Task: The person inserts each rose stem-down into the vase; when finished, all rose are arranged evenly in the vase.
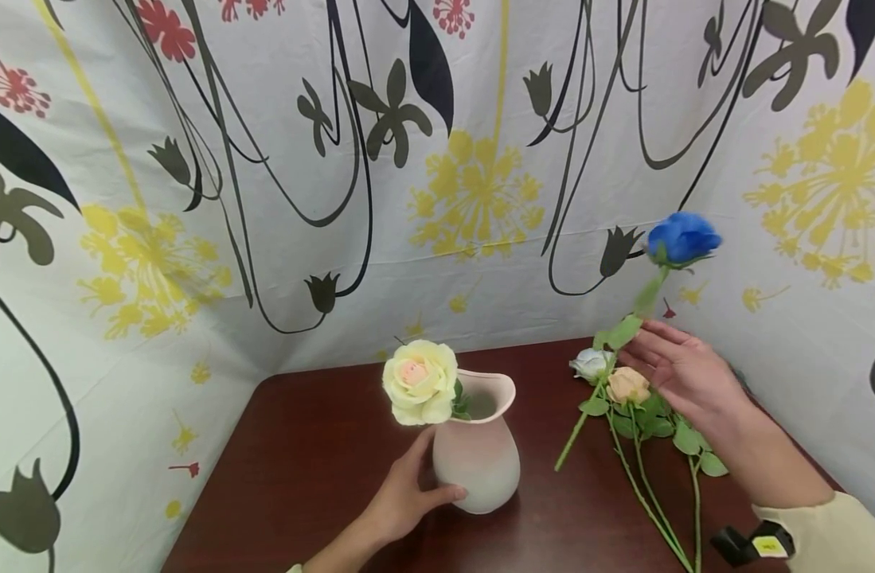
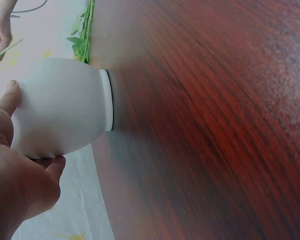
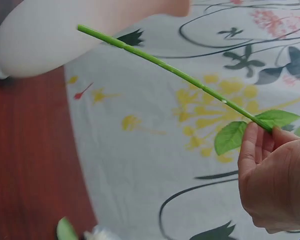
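A pale pink and white vase point(image 1: 476, 465) stands upright on the table, with a cream-yellow rose point(image 1: 419, 382) leaning out over its left rim. My left hand point(image 1: 408, 493) grips the vase's lower body from the left, thumb in front; the left wrist view shows its fingers around the vase point(image 2: 65, 107). My right hand point(image 1: 684, 378) pinches the green stem point(image 3: 180, 77) of a blue rose point(image 1: 683, 239) just by its leaves. The blue rose is held tilted, bloom up and to the right, its stem's lower end slanting down toward the vase.
On the right of the dark red-brown table point(image 1: 322, 446) lie a peach rose point(image 1: 627, 386) and a white rose point(image 1: 591, 364), with several leaves and long stems pointing to the front edge. A patterned cloth point(image 1: 279, 199) hangs behind the table and at both sides.
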The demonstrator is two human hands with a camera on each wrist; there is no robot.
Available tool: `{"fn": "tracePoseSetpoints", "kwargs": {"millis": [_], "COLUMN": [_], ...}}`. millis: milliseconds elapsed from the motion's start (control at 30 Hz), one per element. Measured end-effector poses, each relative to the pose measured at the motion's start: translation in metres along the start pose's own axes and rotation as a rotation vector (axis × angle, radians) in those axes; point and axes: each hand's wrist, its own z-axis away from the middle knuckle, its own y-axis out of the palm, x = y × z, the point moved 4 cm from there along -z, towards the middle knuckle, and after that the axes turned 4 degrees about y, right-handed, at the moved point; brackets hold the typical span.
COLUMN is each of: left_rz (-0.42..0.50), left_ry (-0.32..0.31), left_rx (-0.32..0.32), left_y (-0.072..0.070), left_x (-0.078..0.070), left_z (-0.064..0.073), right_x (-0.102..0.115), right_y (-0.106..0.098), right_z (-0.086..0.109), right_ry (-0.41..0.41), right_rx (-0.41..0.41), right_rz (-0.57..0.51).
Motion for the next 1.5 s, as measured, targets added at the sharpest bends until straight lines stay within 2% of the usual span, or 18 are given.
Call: {"fn": "tracePoseSetpoints", "kwargs": {"millis": [167, 367, 500, 633, 800, 967, 1100, 1233, 1500], "left_rz": [-0.001, 0.004, 0.004, -0.002, -0.001, 0.010, 0.011, 0.008, 0.012], "left_ry": [-0.002, 0.000, -0.004, 0.001, 0.007, -0.010, -0.017, -0.018, -0.016], "left_rx": [0.001, 0.005, 0.005, 0.001, -0.003, 0.001, 0.006, 0.007, 0.011], "left_y": [0.000, 0.000, 0.000, -0.001, -0.001, -0.001, 0.000, 0.000, 0.000], "left_x": [-0.001, -0.002, -0.003, -0.003, -0.004, -0.002, -0.001, -0.001, -0.001], "left_z": [0.000, 0.000, 0.000, 0.000, 0.000, 0.000, 0.000, 0.000, 0.000], "right_x": [0.014, 0.033, 0.044, 0.048, 0.037, 0.019, 0.007, -0.004, -0.030], "right_y": [0.021, 0.046, 0.066, 0.085, 0.112, 0.133, 0.140, 0.145, 0.152], "right_z": [0.001, 0.007, 0.009, 0.012, 0.012, 0.012, 0.014, 0.015, 0.013], "right_ry": [-0.125, -0.232, -0.318, -0.377, -0.414, -0.471, -0.487, -0.468, -0.454], "right_rx": [0.102, 0.121, 0.128, 0.111, 0.115, 0.185, 0.206, 0.190, 0.195], "right_rz": [-0.139, -0.267, -0.298, -0.285, -0.197, -0.014, 0.115, 0.234, 0.546]}}
